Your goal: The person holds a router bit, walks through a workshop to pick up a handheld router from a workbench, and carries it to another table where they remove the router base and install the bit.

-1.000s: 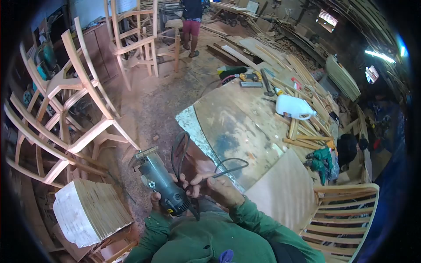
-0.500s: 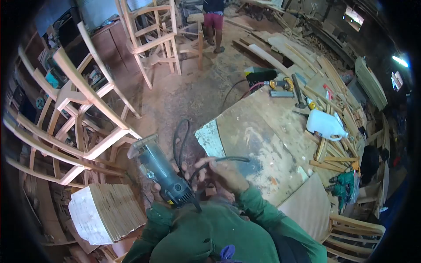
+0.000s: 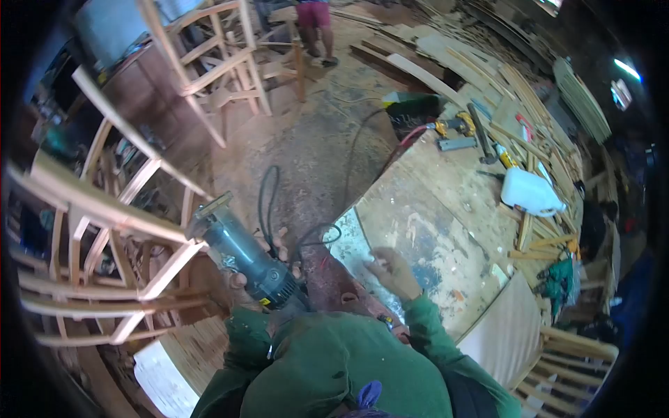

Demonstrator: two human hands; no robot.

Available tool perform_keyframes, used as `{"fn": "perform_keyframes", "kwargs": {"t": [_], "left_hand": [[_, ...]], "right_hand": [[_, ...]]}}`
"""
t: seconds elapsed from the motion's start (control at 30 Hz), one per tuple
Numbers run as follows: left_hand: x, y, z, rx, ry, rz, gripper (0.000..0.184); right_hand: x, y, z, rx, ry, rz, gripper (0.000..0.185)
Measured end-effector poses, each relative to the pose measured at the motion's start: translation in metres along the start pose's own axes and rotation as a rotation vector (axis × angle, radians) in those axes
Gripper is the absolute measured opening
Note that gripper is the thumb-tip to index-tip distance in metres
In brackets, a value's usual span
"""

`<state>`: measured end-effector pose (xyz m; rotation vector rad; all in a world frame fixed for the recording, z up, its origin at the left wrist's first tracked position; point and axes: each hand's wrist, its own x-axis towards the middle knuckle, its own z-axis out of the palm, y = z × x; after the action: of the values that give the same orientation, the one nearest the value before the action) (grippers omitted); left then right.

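Note:
My left hand (image 3: pixel 239 284) is wrapped around a trim router (image 3: pixel 247 261), a dark, cylindrical power tool with a flat base plate. The base end tilts up and away to the left, and the motor end lies near my chest. Its black cord (image 3: pixel 301 252) loops beside the tool toward the table corner. Over the near left part of the worktable (image 3: pixel 390 195), my right hand (image 3: pixel 396 273) is apart from the router, fingers loosely extended and slightly blurred. Nothing shows in it. Below it is a pale, paint-stained patch (image 3: pixel 347 237) on the tabletop.
Wooden chair frames (image 3: pixel 150 230) crowd the left, above a stack of cut boards (image 3: pixel 191 355). On the table lie a yellow nail gun (image 3: pixel 456 125), a hammer (image 3: pixel 481 136), a white jug (image 3: pixel 529 191) and a green drill (image 3: pixel 555 279). A person (image 3: pixel 315 24) stands at the back.
My right hand has moved away from the router's cord, to the right and down over the table. The router stays in my left hand. My view has shifted a little.

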<state>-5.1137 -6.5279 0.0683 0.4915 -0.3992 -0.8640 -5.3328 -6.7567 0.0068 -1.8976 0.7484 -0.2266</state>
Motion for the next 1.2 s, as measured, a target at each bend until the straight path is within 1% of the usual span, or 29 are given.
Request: {"fn": "perform_keyframes", "kwargs": {"t": [0.03,0.07,0.13,0.2,0.23,0.27,0.3,0.37,0.47,0.57,0.67,0.77,0.83,0.97,1.03,1.13,1.2], "left_hand": [[0.014,0.009,-0.013,-0.003,-0.020,-0.008,0.075],[0.026,0.020,-0.028,0.001,-0.043,-0.022,0.075],[0.047,0.039,-0.052,-0.029,-0.023,-0.042,0.075],[0.067,0.061,-0.076,-0.041,-0.021,-0.066,0.075],[0.078,0.070,-0.085,-0.054,-0.019,-0.070,0.075],[0.086,0.080,-0.092,-0.064,-0.011,-0.079,0.075],[0.094,0.089,-0.100,-0.073,-0.001,-0.087,0.075],[0.107,0.102,-0.118,-0.073,-0.002,-0.089,0.075],[0.131,0.115,-0.137,-0.061,-0.022,-0.099,0.075],[0.156,0.117,-0.145,-0.105,0.003,-0.128,0.075],[0.184,0.117,-0.147,-0.111,-0.007,-0.197,0.076],[0.218,0.117,-0.140,-0.101,-0.059,-0.264,0.078],[0.239,0.112,-0.139,-0.102,-0.070,-0.307,0.079],[0.292,0.096,-0.143,-0.111,-0.236,-0.345,0.079],[0.319,0.090,-0.143,-0.086,-0.282,-0.388,0.081],[0.351,0.085,-0.126,-0.081,-0.176,-0.477,0.083],[0.371,0.077,-0.126,-0.047,-0.173,-0.505,0.084]], "right_hand": [[0.012,0.004,0.004,-0.128,0.117,-0.006,0.046],[0.025,0.021,0.011,-0.191,0.205,-0.012,0.050],[0.057,0.064,0.022,-0.336,0.353,-0.037,0.058],[0.073,0.092,0.040,-0.426,0.401,0.106,0.066],[0.077,0.092,0.045,-0.465,0.424,0.180,0.070],[0.081,0.093,0.046,-0.345,0.311,0.369,0.081],[0.082,0.091,0.056,-0.392,0.333,0.396,0.083],[0.084,0.092,0.071,-0.496,0.376,0.440,0.087],[0.085,0.092,0.071,-0.486,0.311,0.456,0.094],[0.085,0.106,0.064,-0.479,0.257,0.435,0.100],[0.084,0.090,0.059,-0.410,0.229,0.481,0.103],[0.082,0.091,0.061,-0.423,0.254,0.511,0.103],[0.082,0.092,0.061,-0.367,0.281,0.512,0.102],[0.083,0.099,0.055,-0.209,0.353,0.508,0.099],[0.097,0.081,0.040,-0.232,0.289,0.544,0.095],[0.102,0.080,0.038,-0.211,0.228,0.605,0.088],[0.117,0.076,0.036,-0.188,0.233,0.630,0.085]]}}
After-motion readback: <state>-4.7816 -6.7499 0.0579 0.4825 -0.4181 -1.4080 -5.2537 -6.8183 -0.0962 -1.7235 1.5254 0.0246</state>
